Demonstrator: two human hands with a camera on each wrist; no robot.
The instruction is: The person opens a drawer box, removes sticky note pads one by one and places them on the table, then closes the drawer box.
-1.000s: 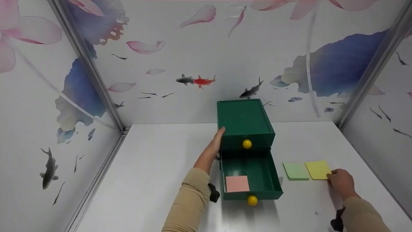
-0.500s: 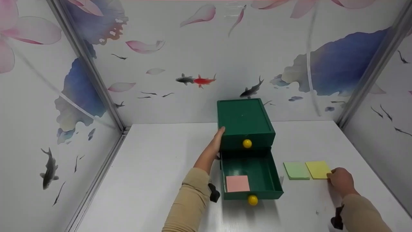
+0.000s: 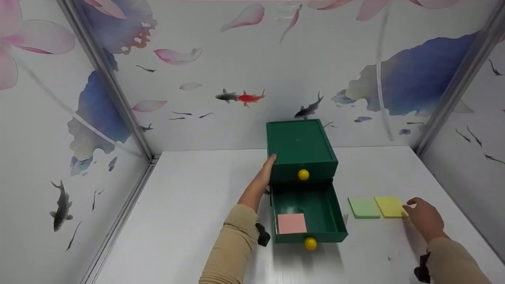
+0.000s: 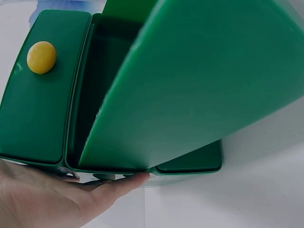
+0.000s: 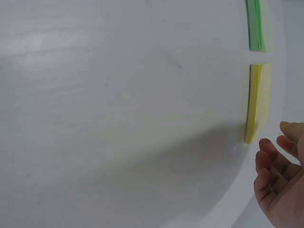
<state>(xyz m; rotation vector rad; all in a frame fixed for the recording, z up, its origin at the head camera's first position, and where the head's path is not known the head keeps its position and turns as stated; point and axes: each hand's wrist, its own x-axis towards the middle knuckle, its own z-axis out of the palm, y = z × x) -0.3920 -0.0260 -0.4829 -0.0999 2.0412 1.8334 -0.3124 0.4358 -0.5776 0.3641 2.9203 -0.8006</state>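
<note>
A green two-tier drawer cabinet [image 3: 300,142] stands against the back wall, its lower drawer [image 3: 323,209] pulled out and its upper one closed. My left hand [image 3: 265,177] lies along the cabinet's left side; in the left wrist view the hand [image 4: 71,199] has its fingers extended flat against that side. A pink sticky-note pad [image 3: 292,223] lies at the drawer's front left corner. To the right, a green sticky-note pad [image 3: 363,207] and a yellow one [image 3: 388,207] lie side by side. My right hand [image 3: 427,219] hovers at the yellow pad's right edge, fingers loosely bent, holding nothing.
Both drawers have round yellow knobs, the upper knob [image 3: 303,174] and the lower knob [image 3: 310,243]. A white table [image 3: 189,221] carries everything, with printed panels on the back wall [image 3: 236,59] and at both sides.
My right hand has come off the yellow pad's right edge, shifting slightly right, with thumb and fingers parting. My left hand, the cabinet and the pads stay where they were.
</note>
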